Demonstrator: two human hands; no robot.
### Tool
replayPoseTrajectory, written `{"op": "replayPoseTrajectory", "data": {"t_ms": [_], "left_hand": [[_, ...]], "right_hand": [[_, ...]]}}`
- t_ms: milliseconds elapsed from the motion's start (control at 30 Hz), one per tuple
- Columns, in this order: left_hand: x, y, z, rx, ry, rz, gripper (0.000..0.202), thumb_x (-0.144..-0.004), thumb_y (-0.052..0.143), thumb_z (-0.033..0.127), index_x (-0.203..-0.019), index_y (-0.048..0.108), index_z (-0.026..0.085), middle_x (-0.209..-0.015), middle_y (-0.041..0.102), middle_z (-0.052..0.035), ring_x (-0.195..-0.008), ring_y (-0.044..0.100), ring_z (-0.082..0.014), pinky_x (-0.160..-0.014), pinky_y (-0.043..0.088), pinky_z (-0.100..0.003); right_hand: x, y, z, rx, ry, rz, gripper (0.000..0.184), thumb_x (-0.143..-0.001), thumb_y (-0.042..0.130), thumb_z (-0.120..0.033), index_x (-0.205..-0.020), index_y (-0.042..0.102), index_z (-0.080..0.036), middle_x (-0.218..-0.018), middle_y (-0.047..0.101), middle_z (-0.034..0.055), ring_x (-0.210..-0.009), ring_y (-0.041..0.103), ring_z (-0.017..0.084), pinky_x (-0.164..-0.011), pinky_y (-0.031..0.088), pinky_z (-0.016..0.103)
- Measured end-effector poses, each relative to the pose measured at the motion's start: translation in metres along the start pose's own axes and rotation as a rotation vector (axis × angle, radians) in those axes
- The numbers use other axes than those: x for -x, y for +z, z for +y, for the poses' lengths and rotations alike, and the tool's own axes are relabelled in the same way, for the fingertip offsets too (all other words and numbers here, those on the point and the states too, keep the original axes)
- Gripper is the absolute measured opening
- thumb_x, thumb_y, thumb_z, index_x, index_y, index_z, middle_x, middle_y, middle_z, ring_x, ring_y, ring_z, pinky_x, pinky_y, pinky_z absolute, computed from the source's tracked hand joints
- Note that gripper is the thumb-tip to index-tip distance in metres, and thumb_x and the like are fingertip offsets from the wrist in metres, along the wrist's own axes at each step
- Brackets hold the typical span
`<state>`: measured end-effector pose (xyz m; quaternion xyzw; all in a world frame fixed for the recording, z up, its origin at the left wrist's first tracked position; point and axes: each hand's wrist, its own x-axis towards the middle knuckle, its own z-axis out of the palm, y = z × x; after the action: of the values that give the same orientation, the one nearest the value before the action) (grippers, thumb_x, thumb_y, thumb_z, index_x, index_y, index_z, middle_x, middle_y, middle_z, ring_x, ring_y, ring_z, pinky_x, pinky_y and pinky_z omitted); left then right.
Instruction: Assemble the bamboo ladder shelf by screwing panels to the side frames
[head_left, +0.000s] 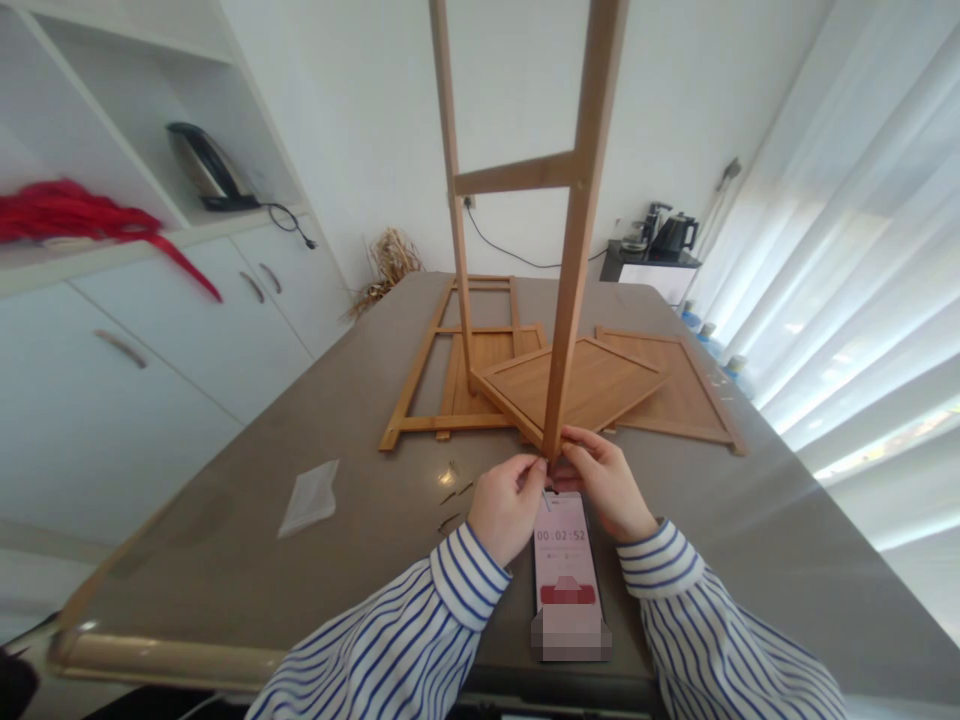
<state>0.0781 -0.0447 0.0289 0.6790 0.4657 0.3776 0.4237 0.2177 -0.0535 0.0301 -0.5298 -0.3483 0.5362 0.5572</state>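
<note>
An upright wooden ladder-like frame point(574, 260) stands on the table, its near post reaching down to my hands. A slatted-looking wooden panel shelf point(600, 385) meets the posts at their lower ends. My left hand point(506, 505) is closed in a pinch beside the post's foot, with a thin metal rod point(547, 500) showing below the fingertips; its exact kind is unclear. My right hand point(611, 485) has its fingers closed around the bottom of the same post. The joint between the fingertips is mostly hidden. Several small screws point(450, 496) lie left of my left hand.
A phone point(562, 560) showing a timer lies below my hands. Another wooden frame point(420, 385) and a wooden panel point(682, 390) lie flat behind. A clear plastic bag point(310, 497) is at left. Kettles stand on a shelf point(225, 207) and a far cabinet point(652, 270).
</note>
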Motion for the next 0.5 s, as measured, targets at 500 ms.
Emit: {"op": "replayPoseTrajectory", "data": {"t_ms": [500], "left_hand": [[-0.014,0.025,0.009,0.744,-0.541,-0.247,0.024,-0.069,0.070,0.034,-0.073,0.062,0.011,-0.064,0.065,-0.0046,-0.054,0.060,-0.0093,-0.050,0.046,-0.019]], "right_hand": [[0.009,-0.029,-0.004,0.093,-0.096,0.034,0.044,-0.072,0.059,-0.039,-0.110,0.059,-0.017,-0.075,0.067,0.0024,-0.062,0.063,0.016,-0.055,0.052,0.027]]}}
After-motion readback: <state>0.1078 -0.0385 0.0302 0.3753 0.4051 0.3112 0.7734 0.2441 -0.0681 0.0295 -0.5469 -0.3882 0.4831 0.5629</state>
